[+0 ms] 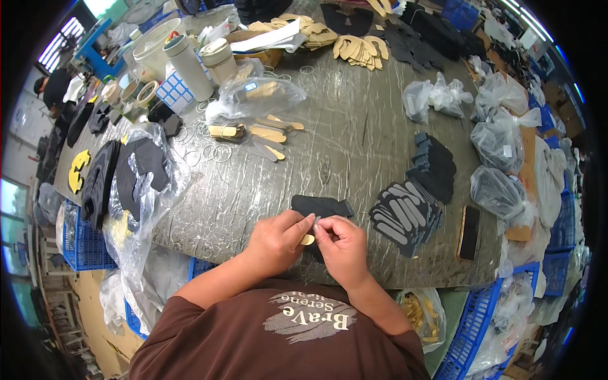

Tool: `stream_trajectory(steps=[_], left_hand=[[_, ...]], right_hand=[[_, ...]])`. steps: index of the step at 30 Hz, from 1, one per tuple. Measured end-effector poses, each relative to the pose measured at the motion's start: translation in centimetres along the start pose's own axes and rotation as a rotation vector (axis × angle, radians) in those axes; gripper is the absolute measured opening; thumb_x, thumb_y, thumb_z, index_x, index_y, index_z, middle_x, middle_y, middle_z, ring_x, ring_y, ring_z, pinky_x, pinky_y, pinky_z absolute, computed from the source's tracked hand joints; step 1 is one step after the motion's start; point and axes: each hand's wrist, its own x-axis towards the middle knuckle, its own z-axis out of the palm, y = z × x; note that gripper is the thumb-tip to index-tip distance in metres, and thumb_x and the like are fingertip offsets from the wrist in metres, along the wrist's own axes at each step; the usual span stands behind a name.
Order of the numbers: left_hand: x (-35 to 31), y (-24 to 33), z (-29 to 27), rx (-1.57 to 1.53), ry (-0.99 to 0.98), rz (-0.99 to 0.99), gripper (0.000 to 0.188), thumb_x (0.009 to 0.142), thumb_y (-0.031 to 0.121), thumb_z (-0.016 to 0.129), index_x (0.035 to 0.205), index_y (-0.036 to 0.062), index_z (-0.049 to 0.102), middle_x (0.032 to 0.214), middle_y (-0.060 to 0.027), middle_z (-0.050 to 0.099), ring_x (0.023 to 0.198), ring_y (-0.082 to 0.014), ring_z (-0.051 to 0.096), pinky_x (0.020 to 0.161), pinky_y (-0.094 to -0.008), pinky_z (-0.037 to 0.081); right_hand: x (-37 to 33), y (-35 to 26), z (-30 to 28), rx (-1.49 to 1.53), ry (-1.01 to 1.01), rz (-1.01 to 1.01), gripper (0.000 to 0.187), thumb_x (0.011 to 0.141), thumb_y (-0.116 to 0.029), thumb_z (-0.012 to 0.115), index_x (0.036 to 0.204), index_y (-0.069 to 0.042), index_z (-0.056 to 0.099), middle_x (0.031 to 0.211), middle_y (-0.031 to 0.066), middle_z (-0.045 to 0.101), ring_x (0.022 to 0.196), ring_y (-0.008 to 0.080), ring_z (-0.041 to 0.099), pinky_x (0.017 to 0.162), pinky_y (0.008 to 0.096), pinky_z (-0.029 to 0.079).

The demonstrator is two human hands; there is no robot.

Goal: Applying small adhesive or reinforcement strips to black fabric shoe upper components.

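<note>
My left hand (277,240) and my right hand (342,248) meet close to the table's near edge, fingertips pinched and almost touching. A small pale-yellow piece (307,240) shows under the left fingers; most of it is hidden, so its kind is unclear. Whatever sits between the right thumb and finger is too small to make out. Just beyond the fingertips lies a flat black fabric piece (320,206), partly covered by the hands. To the right is a fanned stack of dark pieces with grey strips (405,212), beside a pile of plain dark pieces (433,166).
A phone (468,233) lies at the right, near clear plastic bags (497,142). Tan flat pieces (269,134) and clear rings (217,152) are at left centre. Farther back stand a grey flask (189,68) and a lidded jar (218,61). Blue crates (472,326) flank the table (354,145).
</note>
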Motion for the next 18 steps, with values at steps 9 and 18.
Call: stream_trajectory(steps=[9,18], left_hand=[[0.2,-0.4,0.2,-0.419,0.003,-0.099,0.031,0.069,-0.002,0.067,0.1,0.0034,0.063,0.083,-0.0089,0.059,0.065,-0.0229,0.061,0.053,-0.0311,0.049],[-1.0,-2.8,-1.2,-0.478,0.013,-0.076,0.013,0.073,-0.002,0.068,0.082,0.0051,0.062,0.076,-0.0045,0.06,0.064,-0.0161,0.06,0.055,-0.0272,0.048]], right_hand=[[0.1,0.9,-0.6,0.193,-0.115,0.08,0.004,0.085,-0.001,0.054,0.081,-0.001,0.053,0.077,0.0038,0.054,0.065,0.0111,0.05,0.058,0.0261,0.041],[1.0,1.3,-2.3,1.027,0.151,0.318,0.018,0.082,0.01,0.036,0.079,-0.004,0.046,0.089,0.0076,0.054,0.073,0.0192,0.053,0.067,0.032,0.045]])
